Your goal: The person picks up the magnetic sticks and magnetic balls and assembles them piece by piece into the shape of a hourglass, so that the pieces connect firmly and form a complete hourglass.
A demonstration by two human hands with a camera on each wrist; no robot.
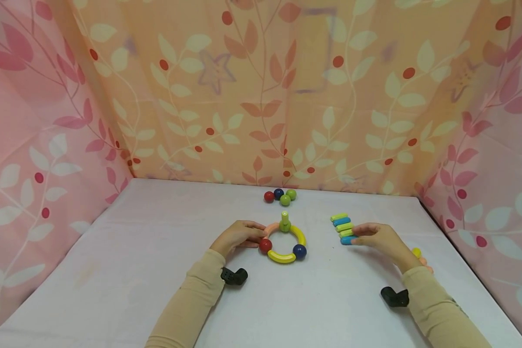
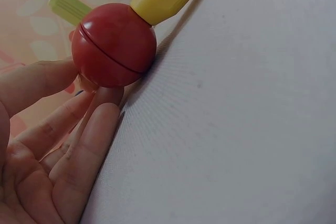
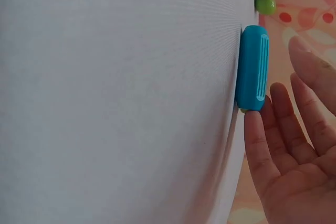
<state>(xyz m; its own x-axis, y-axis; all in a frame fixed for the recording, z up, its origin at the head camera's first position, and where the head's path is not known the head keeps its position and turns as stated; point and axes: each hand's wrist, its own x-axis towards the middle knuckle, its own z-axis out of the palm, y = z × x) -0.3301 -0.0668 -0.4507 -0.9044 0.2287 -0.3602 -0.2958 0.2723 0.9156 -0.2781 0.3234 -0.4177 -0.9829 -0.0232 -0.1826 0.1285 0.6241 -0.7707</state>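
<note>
A ring of curved rods and balls lies on the white table, with a red ball [image 1: 265, 246], a dark blue ball [image 1: 299, 251], a yellow curved rod [image 1: 281, 256] and a pink curved rod [image 1: 271, 229]. A short green stick [image 1: 284, 216] stands out from its green ball [image 1: 284, 226]. My left hand [image 1: 241, 234] pinches the ring's left side beside the red ball [image 2: 114, 45]. At the right, my right hand [image 1: 380, 239] has its fingers extended by a row of sticks. One fingertip touches the end of the nearest blue stick [image 3: 253, 69]; the thumb stays apart from it.
Loose balls, one red [image 1: 268, 196], one dark blue [image 1: 279, 194] and two green [image 1: 291, 194], sit towards the back. More green and blue sticks [image 1: 341, 221] lie in the row. Yellow and pink pieces [image 1: 416, 252] are partly hidden behind the right wrist. Patterned curtains [image 1: 261, 96] surround the table.
</note>
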